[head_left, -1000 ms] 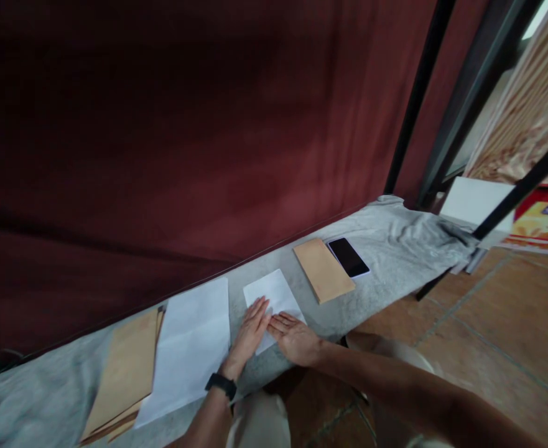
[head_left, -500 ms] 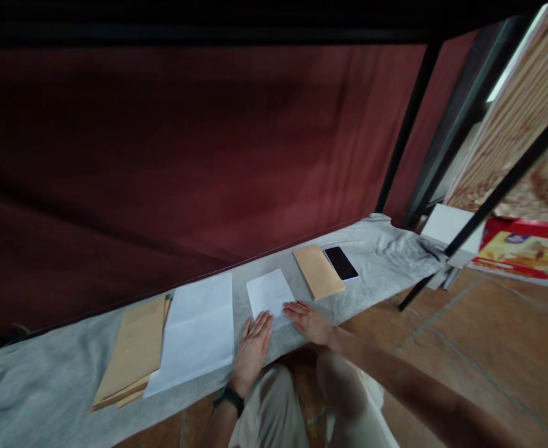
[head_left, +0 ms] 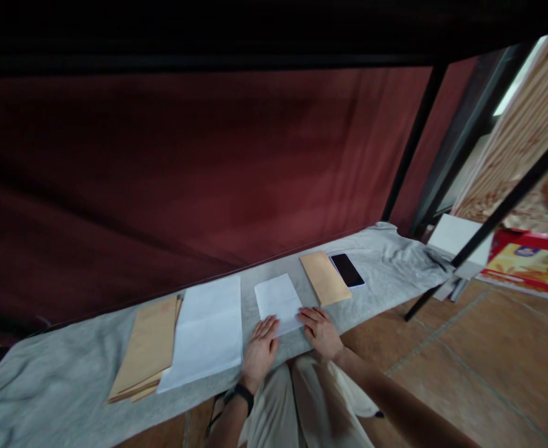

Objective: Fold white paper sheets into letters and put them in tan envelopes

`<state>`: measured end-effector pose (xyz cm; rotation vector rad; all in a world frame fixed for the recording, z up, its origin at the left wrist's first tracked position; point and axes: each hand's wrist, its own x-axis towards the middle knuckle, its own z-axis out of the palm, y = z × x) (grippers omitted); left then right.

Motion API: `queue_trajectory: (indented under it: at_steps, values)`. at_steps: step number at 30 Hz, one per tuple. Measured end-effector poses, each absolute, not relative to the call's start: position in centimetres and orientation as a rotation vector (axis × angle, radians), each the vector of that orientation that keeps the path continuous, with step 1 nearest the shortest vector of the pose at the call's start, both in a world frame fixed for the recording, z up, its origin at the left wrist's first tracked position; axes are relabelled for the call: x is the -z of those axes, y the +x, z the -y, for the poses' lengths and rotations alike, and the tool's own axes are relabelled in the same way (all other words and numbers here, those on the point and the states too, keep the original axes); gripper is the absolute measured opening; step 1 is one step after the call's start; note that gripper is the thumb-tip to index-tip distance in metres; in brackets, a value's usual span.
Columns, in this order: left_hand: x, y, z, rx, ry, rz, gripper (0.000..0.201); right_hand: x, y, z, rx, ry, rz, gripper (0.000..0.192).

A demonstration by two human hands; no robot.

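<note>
A small folded sheet of white paper [head_left: 278,297] lies flat on the grey cloth in front of me. My left hand [head_left: 260,350] rests on its near left corner, fingers stretched out. On the near right corner lies my right hand [head_left: 319,330], its fingers flat and apart. Left of the folded sheet is a larger white sheet [head_left: 206,330] with a faint crease across it. Beside that, partly under its edge, is a stack of brown envelopes [head_left: 147,342]. A single brown envelope [head_left: 325,277] lies to the right of the folded paper.
A dark-screened phone [head_left: 347,270] touches the right envelope's far side. Grey cloth [head_left: 390,267] covers the narrow bench. Black metal posts [head_left: 413,143] rise at the right, near a white box [head_left: 458,239] and a red-and-yellow carton [head_left: 525,264]. A dark red curtain [head_left: 236,168] hangs behind.
The view has shifted slightly, so everything sits a little lower and further right. My right hand has turned a little over the paper's near corner; both hands stay on the folded paper.
</note>
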<state>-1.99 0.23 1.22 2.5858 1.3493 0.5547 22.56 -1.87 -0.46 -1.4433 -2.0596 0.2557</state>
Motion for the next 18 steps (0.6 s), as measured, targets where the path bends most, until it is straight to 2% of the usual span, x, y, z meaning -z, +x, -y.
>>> queue_trajectory:
  at_steps: [18]
  values:
    - [-1.07,-2.09,-0.04,-0.478,2.565,-1.35,0.053,0.88,21.95,2.08,-0.097,-1.473,2.057,0.053]
